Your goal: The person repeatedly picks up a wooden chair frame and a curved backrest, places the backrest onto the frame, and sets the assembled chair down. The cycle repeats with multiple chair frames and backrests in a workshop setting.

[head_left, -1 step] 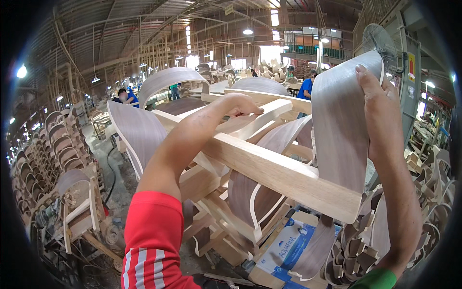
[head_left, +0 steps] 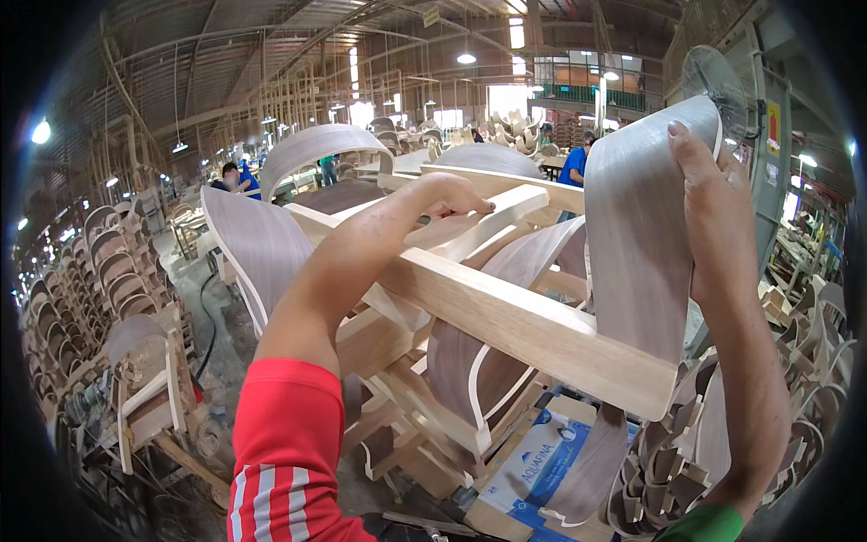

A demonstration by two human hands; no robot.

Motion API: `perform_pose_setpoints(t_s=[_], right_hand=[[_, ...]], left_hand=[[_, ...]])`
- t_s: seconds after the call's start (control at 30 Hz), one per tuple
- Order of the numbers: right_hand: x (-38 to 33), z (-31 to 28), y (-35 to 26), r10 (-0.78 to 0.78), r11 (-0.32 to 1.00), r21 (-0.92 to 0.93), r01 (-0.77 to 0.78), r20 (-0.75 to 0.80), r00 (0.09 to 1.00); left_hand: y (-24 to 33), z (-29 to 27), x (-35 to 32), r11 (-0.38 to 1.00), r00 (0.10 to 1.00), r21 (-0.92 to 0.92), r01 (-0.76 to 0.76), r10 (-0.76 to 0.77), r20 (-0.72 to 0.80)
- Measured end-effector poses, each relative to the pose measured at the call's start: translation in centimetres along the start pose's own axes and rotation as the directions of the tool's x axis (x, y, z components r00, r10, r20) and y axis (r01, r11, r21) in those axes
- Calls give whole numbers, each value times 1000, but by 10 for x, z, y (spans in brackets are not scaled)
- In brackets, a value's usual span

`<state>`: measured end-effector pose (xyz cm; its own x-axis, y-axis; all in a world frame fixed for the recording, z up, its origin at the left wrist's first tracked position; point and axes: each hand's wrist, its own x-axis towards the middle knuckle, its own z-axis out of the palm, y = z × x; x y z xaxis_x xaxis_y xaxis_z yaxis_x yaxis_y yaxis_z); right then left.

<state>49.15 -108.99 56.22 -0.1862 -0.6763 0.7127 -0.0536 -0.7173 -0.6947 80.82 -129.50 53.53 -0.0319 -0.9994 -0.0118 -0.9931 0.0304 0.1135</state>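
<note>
Curved plywood panel [head_left: 643,244], grey-brown veneer with a pale edge, stands upright at the right of the view, its lower part passing behind a pale wooden rail [head_left: 533,330] that runs diagonally across the middle of a chair frame. The right hand [head_left: 713,212] wraps the panel's upper right edge, fingers over the top corner and closed on it. The left hand [head_left: 452,194] lies further back on a light wooden slat [head_left: 492,212] of the frame, fingers curled over the slat's edge and gripping it; the red sleeve [head_left: 289,452] with white stripes fills the lower foreground.

To handle this well, judging from the hold, the frame should be steadied firmly by the left hand while the right guides the panel squarely, since a thin bent sheet gripped at one corner is likely to twist. Keeping the veneer face from scraping along the rail's sharp edge seems worth care.

Around them lie more bent panels [head_left: 257,248] and frame parts; a flattened blue-and-white cardboard box [head_left: 533,470] sits on the floor below, curved offcuts [head_left: 668,479] are piled at lower right, and stacked chair shells [head_left: 99,280] line the left aisle. People in blue shirts [head_left: 571,167] work in the distance.
</note>
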Motion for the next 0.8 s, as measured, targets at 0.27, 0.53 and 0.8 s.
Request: perform_pose_setpoints(t_s=[0.27,0.53,0.8], right_hand=[[1,23,-1,15,997,69,-25,136,991],[17,79,19,-17,999,30,13,149,989],[28,128,33,-48,995,-75,63,187,981]], left_hand=[[-8,-69,-47,983,980,-176,61,-93,-178],[-14,-107,-149,996,876,-76,57,-86,-475],[-35,-73,-284,995,634,98,-13,84,-769]])
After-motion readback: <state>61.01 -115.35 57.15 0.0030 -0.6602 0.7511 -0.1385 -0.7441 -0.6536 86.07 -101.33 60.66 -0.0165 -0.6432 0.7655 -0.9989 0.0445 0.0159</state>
